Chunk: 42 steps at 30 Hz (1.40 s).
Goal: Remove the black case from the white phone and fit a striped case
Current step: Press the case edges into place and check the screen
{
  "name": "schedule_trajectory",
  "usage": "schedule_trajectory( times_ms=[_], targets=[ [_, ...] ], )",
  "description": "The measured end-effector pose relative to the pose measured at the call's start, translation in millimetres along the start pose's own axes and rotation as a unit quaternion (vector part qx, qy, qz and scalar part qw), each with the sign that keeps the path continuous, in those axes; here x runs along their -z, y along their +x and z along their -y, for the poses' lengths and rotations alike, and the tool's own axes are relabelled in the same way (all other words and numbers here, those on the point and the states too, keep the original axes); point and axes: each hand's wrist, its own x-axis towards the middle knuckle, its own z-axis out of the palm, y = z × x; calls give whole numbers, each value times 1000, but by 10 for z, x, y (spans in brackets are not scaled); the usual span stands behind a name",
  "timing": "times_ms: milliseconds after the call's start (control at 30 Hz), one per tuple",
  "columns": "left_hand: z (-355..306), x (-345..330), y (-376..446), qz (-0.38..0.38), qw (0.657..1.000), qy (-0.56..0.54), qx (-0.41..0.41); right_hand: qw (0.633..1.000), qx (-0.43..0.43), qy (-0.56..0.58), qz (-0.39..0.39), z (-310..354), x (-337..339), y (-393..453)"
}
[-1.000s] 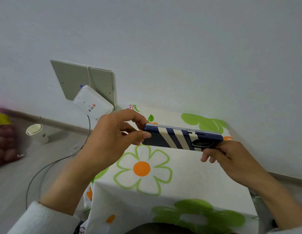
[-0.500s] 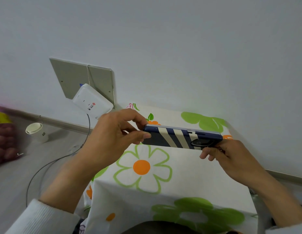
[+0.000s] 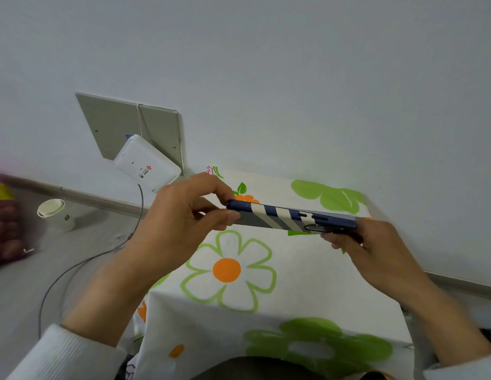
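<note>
I hold the phone in the striped case [image 3: 280,216] level above the table, its long side toward me. The case is navy with cream diagonal stripes, and a dark camera opening shows near its right end. My left hand [image 3: 184,215] pinches the left end between thumb and fingers. My right hand [image 3: 376,250] supports the right end from below and behind. The phone's screen side faces up and is barely visible. No black case is in view.
Below the hands is a small table with a white cloth [image 3: 307,283] printed with green and orange flowers. On the floor at left are a white router [image 3: 146,167] with a cable, a paper cup [image 3: 56,213] and a bag [image 3: 4,229]. A wall rises behind.
Both hands and the cased phone stay almost where they were. The phone has tipped slightly flatter, showing less of its striped back.
</note>
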Motion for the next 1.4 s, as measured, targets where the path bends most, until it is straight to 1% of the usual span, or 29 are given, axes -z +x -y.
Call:
schedule_trajectory(
  times_ms=[200, 367, 500, 600, 700, 1033, 1167, 1400],
  targets=[
    [-2, -10, 14, -30, 999, 1, -25, 998, 34, -7, -55, 78, 8, 15],
    [-29, 1, 21, -51, 997, -13, -50, 992, 24, 60, -109, 139, 0, 6],
    [-43, 5, 15, -59, 996, -16, -58, 984, 58, 72, -151, 228, 6, 12],
    [-43, 12, 6, -55, 996, -32, -57, 980, 68, 90, -166, 255, 23, 2],
    [-37, 23, 5, -52, 996, -44, -55, 976, 70, 115, -173, 260, 40, 1],
    [-32, 67, 25, -55, 998, -14, -41, 975, 120, 74, -170, 271, 43, -2],
    [-37, 76, 23, -53, 998, -18, -30, 977, 112, 81, -162, 269, 41, -2],
    [-10, 69, 31, -62, 997, -4, -40, 977, 96, 98, -161, 277, 39, -9]
  ],
)
